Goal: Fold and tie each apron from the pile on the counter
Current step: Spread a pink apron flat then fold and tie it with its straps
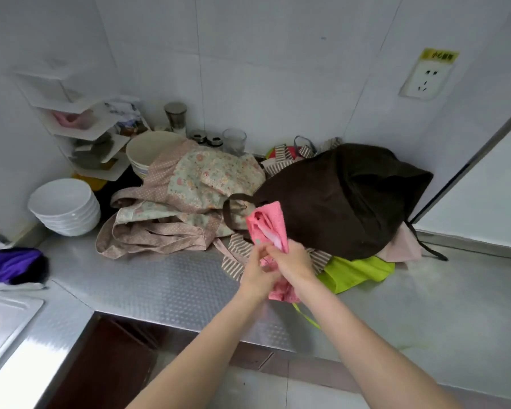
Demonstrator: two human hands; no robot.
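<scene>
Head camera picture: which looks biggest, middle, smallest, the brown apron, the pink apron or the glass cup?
1. brown apron
2. pink apron, bunched in both hands and nearer the camera
3. glass cup, farther back

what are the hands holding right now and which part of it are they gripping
Both hands, left and right, grip the bunched pink apron around its middle, above the counter; its top sticks up above them.

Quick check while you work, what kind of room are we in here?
Most likely a small kitchen: a steel counter with a sink at its left end, stacked white bowls by a corner shelf rack, and tiled walls.
</scene>
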